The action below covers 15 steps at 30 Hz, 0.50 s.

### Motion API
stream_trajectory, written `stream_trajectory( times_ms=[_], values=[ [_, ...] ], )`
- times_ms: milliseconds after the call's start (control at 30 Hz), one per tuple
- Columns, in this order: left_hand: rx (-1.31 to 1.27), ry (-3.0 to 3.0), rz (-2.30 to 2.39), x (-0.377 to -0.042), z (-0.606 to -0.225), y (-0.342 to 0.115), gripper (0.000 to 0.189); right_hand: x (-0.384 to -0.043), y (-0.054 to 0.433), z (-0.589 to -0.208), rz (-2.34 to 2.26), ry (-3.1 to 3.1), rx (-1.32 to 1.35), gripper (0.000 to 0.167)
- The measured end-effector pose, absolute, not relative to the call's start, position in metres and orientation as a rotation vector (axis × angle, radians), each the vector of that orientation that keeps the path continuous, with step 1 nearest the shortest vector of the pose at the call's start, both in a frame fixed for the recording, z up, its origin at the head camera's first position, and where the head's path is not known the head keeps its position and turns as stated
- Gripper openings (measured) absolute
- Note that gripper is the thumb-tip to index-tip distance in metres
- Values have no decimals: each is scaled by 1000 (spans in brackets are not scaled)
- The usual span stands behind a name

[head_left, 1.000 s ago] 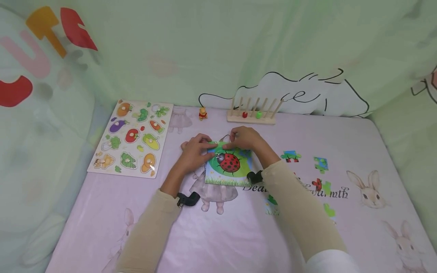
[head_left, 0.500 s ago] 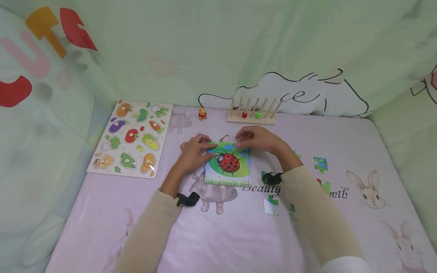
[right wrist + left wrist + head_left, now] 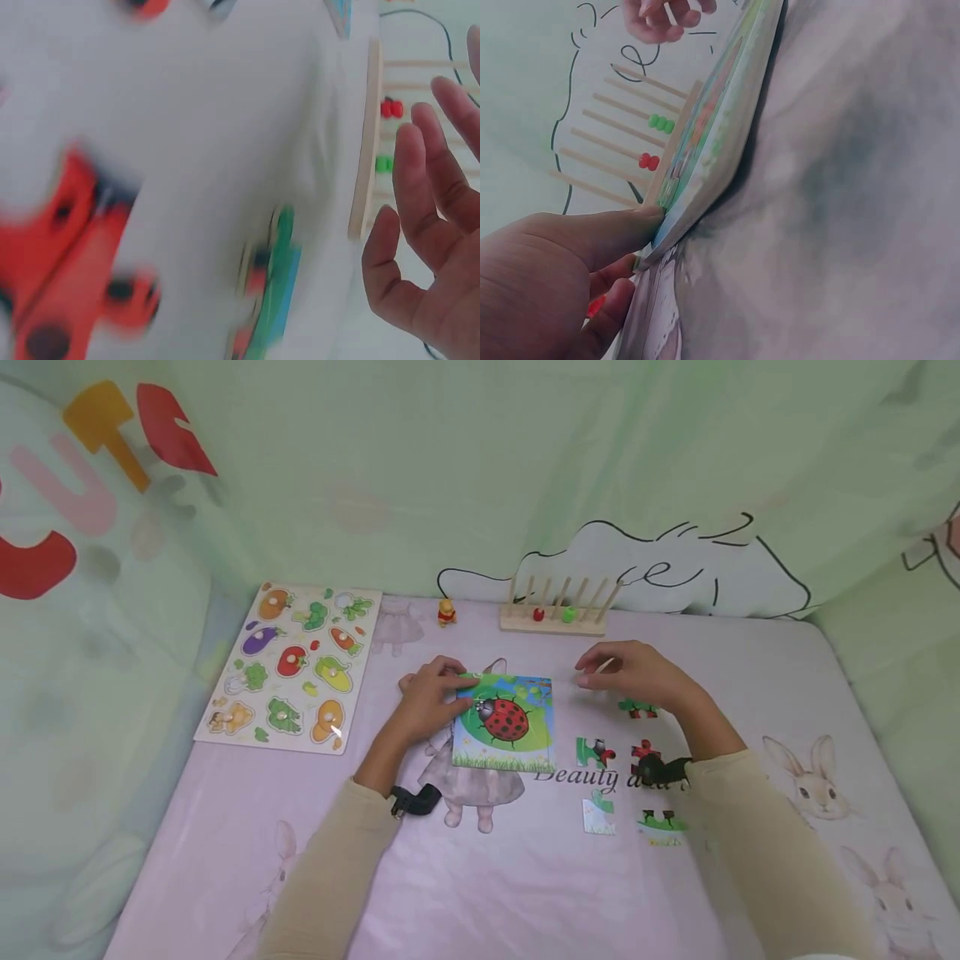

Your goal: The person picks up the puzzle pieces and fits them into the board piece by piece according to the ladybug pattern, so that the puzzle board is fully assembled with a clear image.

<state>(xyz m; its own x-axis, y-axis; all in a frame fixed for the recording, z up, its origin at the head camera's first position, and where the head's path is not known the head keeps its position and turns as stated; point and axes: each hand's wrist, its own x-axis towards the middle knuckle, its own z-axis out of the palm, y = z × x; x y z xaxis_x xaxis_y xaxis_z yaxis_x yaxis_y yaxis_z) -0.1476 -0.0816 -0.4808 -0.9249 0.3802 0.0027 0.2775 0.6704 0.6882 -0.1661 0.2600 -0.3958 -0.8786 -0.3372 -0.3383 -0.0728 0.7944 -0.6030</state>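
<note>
A square ladybug puzzle board (image 3: 502, 722) lies in the middle of the table. My left hand (image 3: 433, 697) pinches its upper left edge; in the left wrist view the thumb (image 3: 622, 232) presses on the top face while the fingers curl at its edge. To the right of the board, my right hand (image 3: 633, 672) hovers over the table with relaxed fingers and holds nothing. Loose jigsaw pieces lie below and beside it: a green and red one (image 3: 639, 708), a green, black and red one (image 3: 596, 753), a pale grassy one (image 3: 598, 814) and a green one (image 3: 662, 825).
At the back stands a wooden peg rack (image 3: 552, 620) with red and green beads. A small bear figurine (image 3: 446, 612) is to its left. A vegetable knob puzzle (image 3: 288, 668) lies at the left. A light green fabric wall (image 3: 375, 485) closes off the back.
My right hand has left the board's top edge and moved right, toward the loose pieces, with its fingers spreading. My left hand keeps its grip on the board.
</note>
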Motion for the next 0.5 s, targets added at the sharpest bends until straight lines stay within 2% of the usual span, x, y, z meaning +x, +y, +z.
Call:
stream_trajectory(
  times_ms=[200, 500],
  values=[
    [541, 2746, 1093, -147, -481, -81, 37, -157, 286, -396, -749, 2642, -290, 36],
    [530, 2747, 1090, -147, -480, -81, 38, -146, 316, -403, -665, 2696, -229, 49]
  ],
)
